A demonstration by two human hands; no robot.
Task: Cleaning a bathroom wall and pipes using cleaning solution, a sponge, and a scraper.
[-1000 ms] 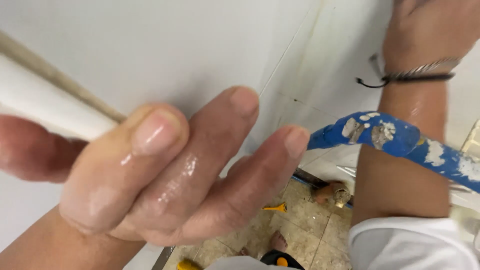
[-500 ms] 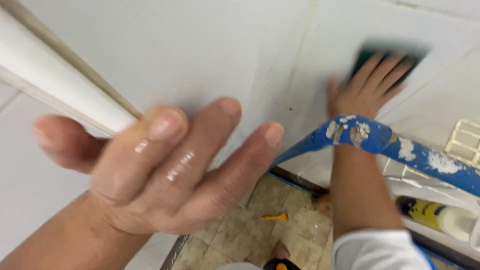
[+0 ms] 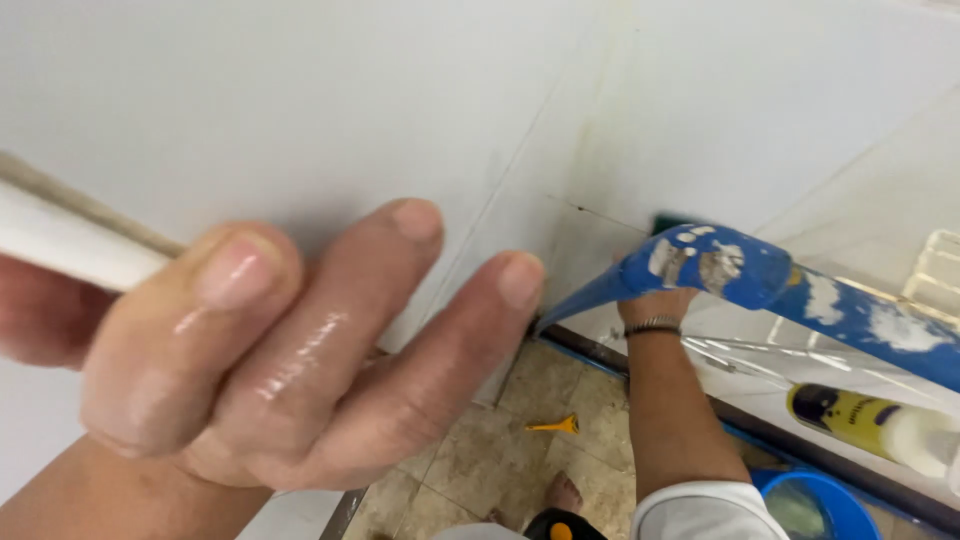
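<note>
- White tiled wall (image 3: 300,90) fills the background; beige floor tiles (image 3: 470,450) below.
- Yellow bottle (image 3: 850,412) lies at right, beneath the paint-spattered blue ladder rail (image 3: 760,275).
- Left hand (image 3: 270,350): wet fingers (image 3: 300,340) spread loose, resting on the wall.
- Right hand (image 3: 655,300) is mostly hidden by the rail; its grip cannot be told.
- Yellow tool (image 3: 555,425) on the floor.

Bright, even light washes the white wall (image 3: 300,90). The near left hand (image 3: 270,350) glistens wet, slightly soft-focused, casting faint shadow.
</note>
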